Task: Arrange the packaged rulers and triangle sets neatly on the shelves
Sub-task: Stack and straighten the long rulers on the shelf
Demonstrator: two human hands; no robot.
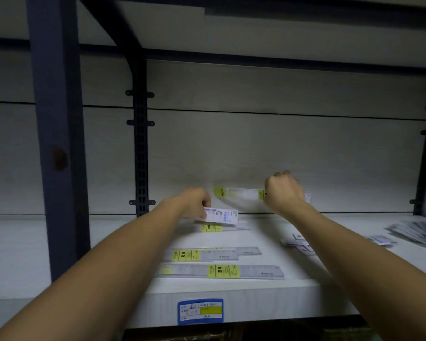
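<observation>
Front ruler (220, 271) lengthwise left-right

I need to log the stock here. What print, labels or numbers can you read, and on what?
Shelf-edge price tag, blue border: handwritten digits, maybe "00"; rest blurred.
Front ruler, yellow label: Japanese characters, unreadable.
Second ruler, yellow label: blurred.
Package in left hand: blue print, too small.
Ruler in right hand: yellow label, motion-blurred.

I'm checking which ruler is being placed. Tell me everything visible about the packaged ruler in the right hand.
The held ruler is long, clear and flat, in a glossy transparent sleeve with yellow labels at its left end and near the grip. It is lifted above the shelf, roughly level, near the back panel. The right hand grips it toward its right end. It looks motion-blurred.
</observation>
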